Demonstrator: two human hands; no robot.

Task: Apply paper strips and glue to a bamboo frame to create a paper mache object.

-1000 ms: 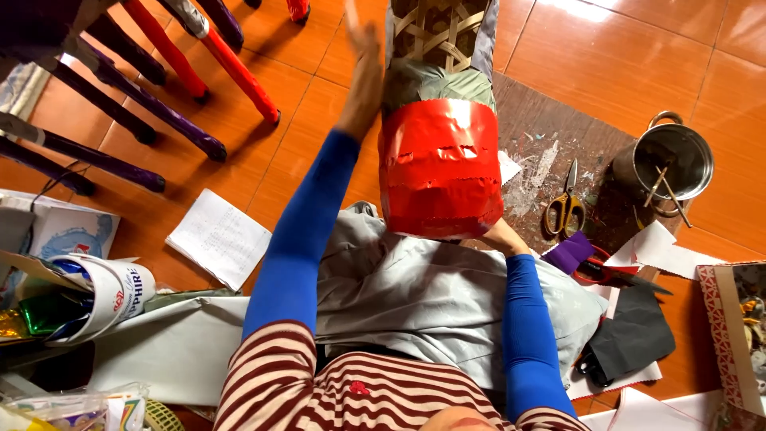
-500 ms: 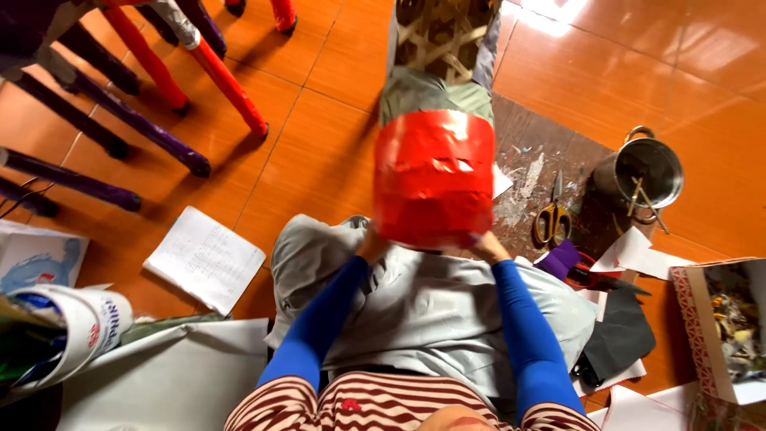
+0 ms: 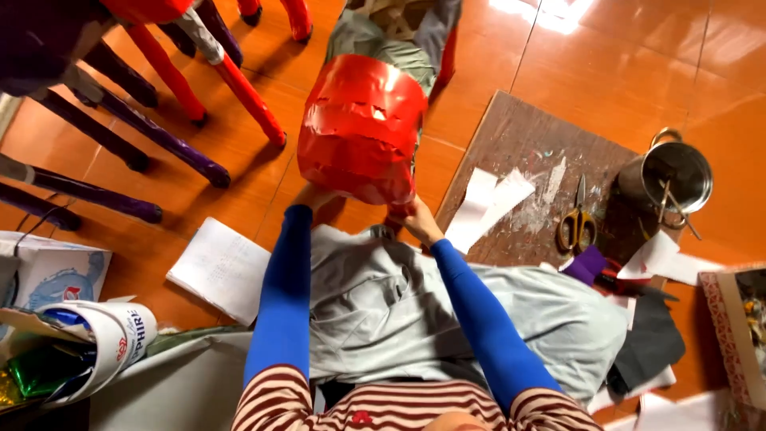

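Note:
A tall woven form wrapped in shiny red paper (image 3: 359,128) stands on the orange floor in front of my knees; its upper part is grey and bare lattice. My left hand (image 3: 313,196) grips the red form's lower left edge, mostly hidden under it. At the lower right edge my right hand (image 3: 416,220) holds the form, fingers curled against the red paper. Both arms wear blue sleeves. A grey cloth (image 3: 415,311) covers my lap.
A wooden board (image 3: 519,160) at right carries white paper scraps (image 3: 487,203) and yellow-handled scissors (image 3: 578,223). A metal pot (image 3: 674,172) stands beyond. Red and purple wrapped sticks (image 3: 159,132) lie at left, a white sheet (image 3: 219,267) and paper rolls (image 3: 88,343) nearer.
My left hand came down from the top of the red form to its lower left edge. The form now stands farther up and left in view.

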